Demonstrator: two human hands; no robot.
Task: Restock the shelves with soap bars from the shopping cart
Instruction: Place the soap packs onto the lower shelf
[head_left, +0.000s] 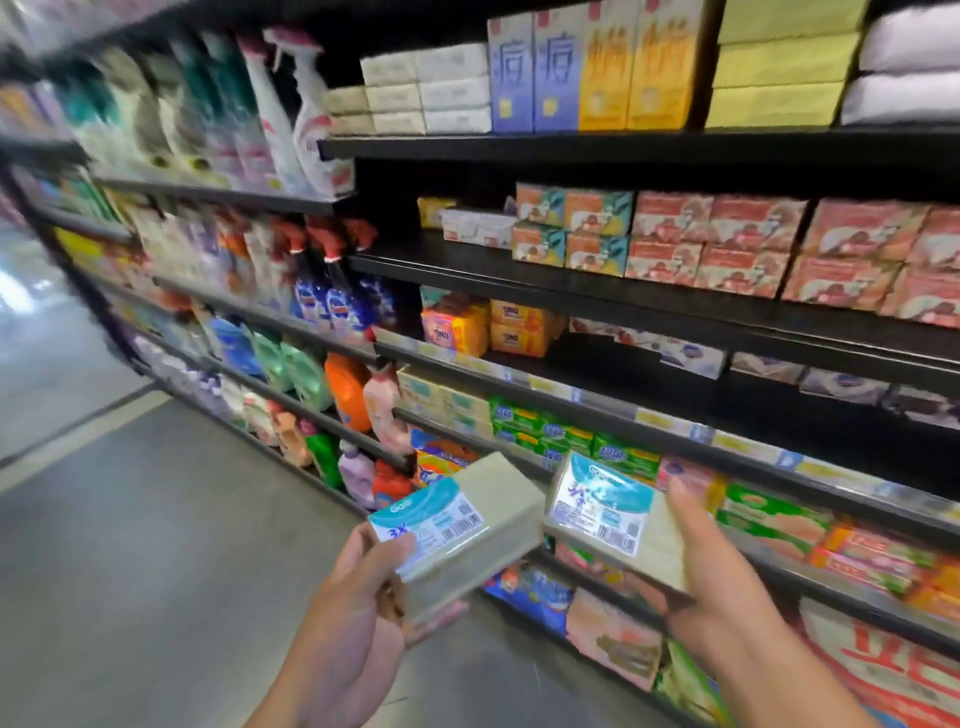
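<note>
The left hand's (353, 597) thumb lies across the printed label and its fingers curl up from below, clamping the near end of one soap pack (467, 519). The right hand (722, 566) does the same to a second soap pack (597, 509), thumb on the top face by the label and fingers wrapped under the far edge. Both packs are held up at the level of the lower shelves, close together with their inner corners nearly meeting. They are pale blocks in what looks like clear film. I judge them stiff and fairly dense, so they will not bend or crush, but the film may be slick under a light pinch. A grip across the short end, thumb above and fingers below, seems the safest hold, leaving the far end free to slide in first. Beyond the packs the shelves (571, 397) rise in dark tiers crowded with boxed soaps and bottles, and one tier has a shadowed gap (623, 364) behind its front row. The cart is out of view, and grey floor (130, 519) stretches off to the left.
</note>
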